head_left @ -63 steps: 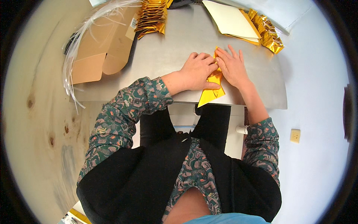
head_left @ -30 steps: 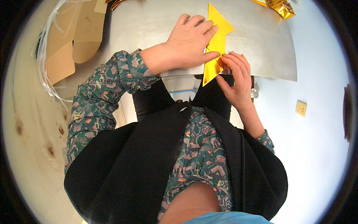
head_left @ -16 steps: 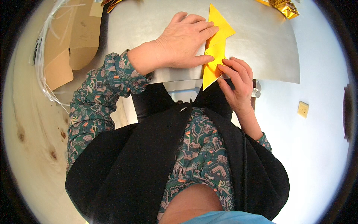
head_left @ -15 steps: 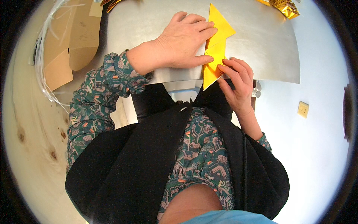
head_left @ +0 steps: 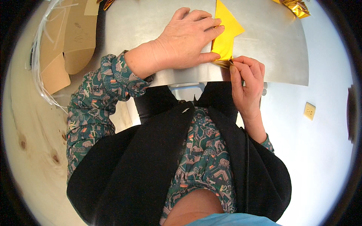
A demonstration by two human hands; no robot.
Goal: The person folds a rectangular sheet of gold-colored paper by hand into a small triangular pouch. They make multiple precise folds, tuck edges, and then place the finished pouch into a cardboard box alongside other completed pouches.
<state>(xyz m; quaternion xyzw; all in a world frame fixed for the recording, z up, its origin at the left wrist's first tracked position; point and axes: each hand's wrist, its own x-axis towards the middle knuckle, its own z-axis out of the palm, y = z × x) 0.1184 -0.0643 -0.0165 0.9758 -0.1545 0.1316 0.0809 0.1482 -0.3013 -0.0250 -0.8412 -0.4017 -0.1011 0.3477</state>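
Note:
A folded sheet of shiny yellow-gold paper (head_left: 227, 35) lies on the grey metal tabletop (head_left: 166, 77), its long point facing away from me. Along its left edge rest the fingertips and thumb of my left hand (head_left: 184, 39), which is open and pressed down with fingers spread. At the paper's near end, my right hand (head_left: 247, 81) pinches a corner between thumb and forefinger. There the near tip is bent over, and a darker gold fold shows beside the fingertips. Part of that fold is hidden by the hand.
Crumpled gold foil paper (head_left: 298, 8) sits at the table's far right, with another gold piece (head_left: 108, 3) at the far left. An opened cardboard box (head_left: 77, 45) and clear plastic strips (head_left: 36, 66) are on the left. A wall socket (head_left: 309, 111) is on the right.
The near point of the paper, which stuck out over the table edge, is now folded over. My right hand has shifted slightly right, with its fingertips pinching the paper's corner.

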